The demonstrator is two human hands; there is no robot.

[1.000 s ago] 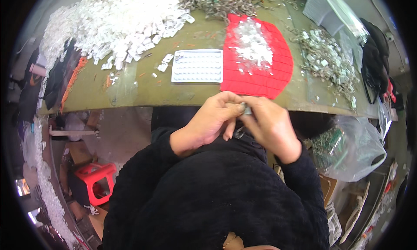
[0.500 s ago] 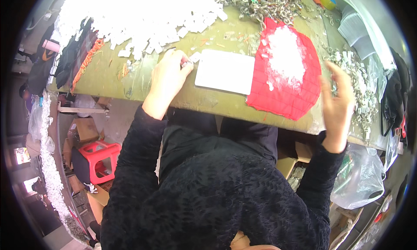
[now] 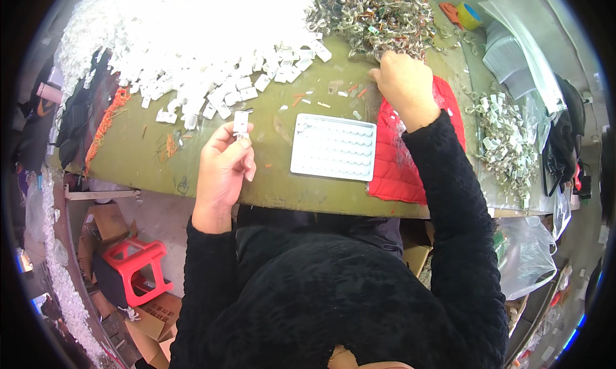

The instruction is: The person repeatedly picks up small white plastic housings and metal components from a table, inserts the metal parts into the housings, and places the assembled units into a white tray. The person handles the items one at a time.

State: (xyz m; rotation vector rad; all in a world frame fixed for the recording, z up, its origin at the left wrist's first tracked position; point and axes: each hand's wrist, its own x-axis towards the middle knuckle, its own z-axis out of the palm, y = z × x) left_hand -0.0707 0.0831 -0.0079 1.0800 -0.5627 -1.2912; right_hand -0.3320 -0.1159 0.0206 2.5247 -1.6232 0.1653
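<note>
My left hand (image 3: 221, 170) is raised over the near part of the table. Thumb and fingers pinch a small white rectangular plastic piece (image 3: 240, 120), held upright. My right hand (image 3: 405, 86) reaches to the near edge of a tangled heap of small metallic-looking pieces (image 3: 372, 19). Its fingers curl downward, mostly hidden behind the back of the hand, so what they grip does not show. Between my arms lies a pale tray (image 3: 333, 144) with rows of small hollows. Red quilted cloth (image 3: 391, 183) lies beside it, partly under my right forearm.
A big mound of white plastic pieces (image 3: 212, 67) covers the far left. Another heap of small pieces (image 3: 507, 135) sits at the right, near a stack of clear sheets (image 3: 507, 58) and a yellow tape roll (image 3: 469, 16). Below the table stands a red stool (image 3: 138, 273).
My right hand has moved left and away from me, from the right-hand heap to the tangled heap. My left hand has drawn nearer and left, lifting the white piece.
</note>
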